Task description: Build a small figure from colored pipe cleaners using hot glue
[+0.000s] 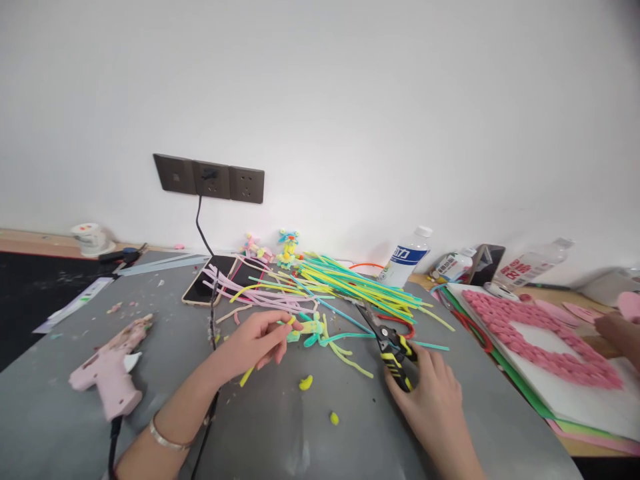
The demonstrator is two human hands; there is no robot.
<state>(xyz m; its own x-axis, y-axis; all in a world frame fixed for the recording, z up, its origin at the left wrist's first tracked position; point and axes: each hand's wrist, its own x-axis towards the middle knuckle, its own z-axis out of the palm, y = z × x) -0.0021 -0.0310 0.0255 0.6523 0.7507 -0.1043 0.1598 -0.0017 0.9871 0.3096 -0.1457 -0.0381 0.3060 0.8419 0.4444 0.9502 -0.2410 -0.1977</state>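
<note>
My left hand (267,339) pinches a small yellow piece (291,321) between thumb and fingertips. Right beside those fingertips lies a green and yellow pipe-cleaner figure (313,328) with loose stems trailing from it. My right hand (433,387) is wrapped round the black and yellow handles of the pliers (395,360), whose jaws point up and left toward the stems. Two short yellow curled pieces (306,383) rest on the grey mat in front. A bundle of green, yellow and teal stems (360,283) lies behind, with pink stems (260,293) to its left.
A pink glue gun (113,377) lies at the left, its cord trailing forward. A black cable (199,223) runs down from the wall socket. Phones, two finished figures and a bottle (407,257) stand or lie behind. Another person's hand (620,333) is beside a pink braided piece (540,333).
</note>
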